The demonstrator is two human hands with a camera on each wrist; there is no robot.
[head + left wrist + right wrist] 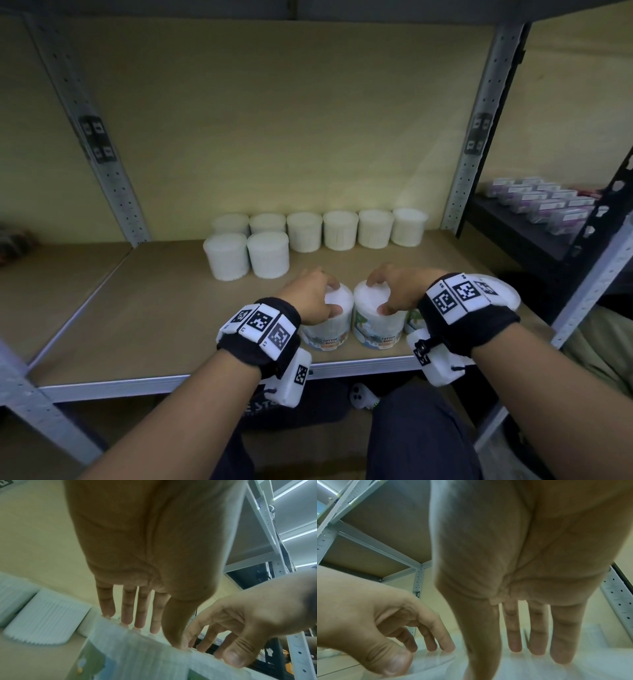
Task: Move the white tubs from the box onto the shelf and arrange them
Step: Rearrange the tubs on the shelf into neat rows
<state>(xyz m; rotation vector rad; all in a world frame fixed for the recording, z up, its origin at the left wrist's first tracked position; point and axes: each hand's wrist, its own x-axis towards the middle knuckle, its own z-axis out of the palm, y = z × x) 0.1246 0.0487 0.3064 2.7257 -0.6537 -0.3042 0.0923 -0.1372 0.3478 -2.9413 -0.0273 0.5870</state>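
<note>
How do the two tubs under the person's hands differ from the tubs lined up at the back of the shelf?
1. The two front tubs sit near the shelf edge, side by side; the back tubs stand against the wall.
2. The front tubs are gripped by the left hand and right hand; the back tubs are untouched.

All are white, round and upright.

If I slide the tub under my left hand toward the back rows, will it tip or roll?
Probably neither. The tub stands upright on its flat base on the shelf, so rolling is unlikely. It looks squat, packed with cotton buds, likely light. The left hand grips the top, so pushing there could tilt it.
</note>
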